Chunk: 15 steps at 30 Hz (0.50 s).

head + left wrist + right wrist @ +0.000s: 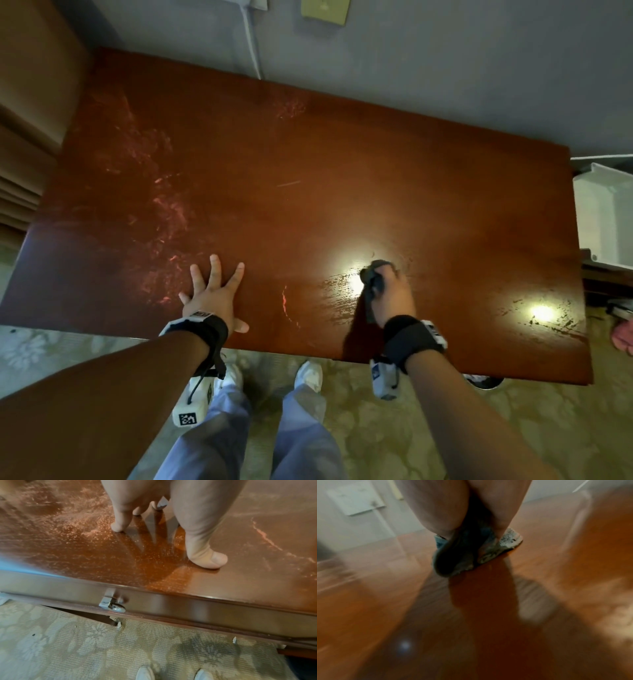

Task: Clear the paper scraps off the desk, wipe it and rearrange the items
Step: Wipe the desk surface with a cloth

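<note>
A person's left hand (213, 301) presses flat, fingers spread, on the reddish wooden desk (308, 164) near its front edge, while the right hand (388, 291) grips a dark cloth (371, 274) against the streaked, glossy surface.

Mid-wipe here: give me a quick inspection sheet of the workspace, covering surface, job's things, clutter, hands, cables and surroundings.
Surface: desk has dusty smears on its left half and wet streaks by the right hand.
Job's things: dark cloth on the desk; small white scraps on the carpet under the front edge.
Clutter: nothing seen on the desk.
Hands: left hand flat on the desk, fingers spread; right hand grips the cloth.
Cables: white cable runs down the wall behind the desk.
Surroundings: patterned carpet; white box at the desk's right end.
</note>
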Tool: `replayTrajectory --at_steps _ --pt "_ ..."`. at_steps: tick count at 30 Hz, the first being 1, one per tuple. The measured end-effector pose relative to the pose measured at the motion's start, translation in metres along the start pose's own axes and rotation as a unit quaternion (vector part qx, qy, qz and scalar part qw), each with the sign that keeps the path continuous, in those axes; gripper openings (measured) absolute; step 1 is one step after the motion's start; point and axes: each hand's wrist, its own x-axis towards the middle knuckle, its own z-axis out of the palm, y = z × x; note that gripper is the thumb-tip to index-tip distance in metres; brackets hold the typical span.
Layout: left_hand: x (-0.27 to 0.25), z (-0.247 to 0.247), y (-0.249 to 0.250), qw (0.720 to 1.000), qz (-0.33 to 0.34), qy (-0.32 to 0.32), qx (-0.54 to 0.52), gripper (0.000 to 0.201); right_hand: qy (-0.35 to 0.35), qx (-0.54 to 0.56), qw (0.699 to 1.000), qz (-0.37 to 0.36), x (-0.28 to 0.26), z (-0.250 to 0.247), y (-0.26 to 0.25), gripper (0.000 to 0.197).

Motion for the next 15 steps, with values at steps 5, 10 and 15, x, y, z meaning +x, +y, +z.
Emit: replayTrajectory --at_steps 5,10,15 --pt "0.000 -0.001 -0.001 1.000 0.002 -0.004 -0.006 0.125 0.022 -0.033 0.998 0.043 0.016 -0.011 0.018 0.047" --pt "-0.001 -0.002 -0.001 1.000 0.004 -0.007 -0.009 0.126 0.008 -0.079 0.997 0.014 0.003 0.007 -0.009 0.051" --pt "-0.001 -0.001 -0.002 1.000 0.004 -0.009 -0.011 0.126 -0.031 -0.054 0.996 -0.069 -0.025 0.037 -0.057 0.051"
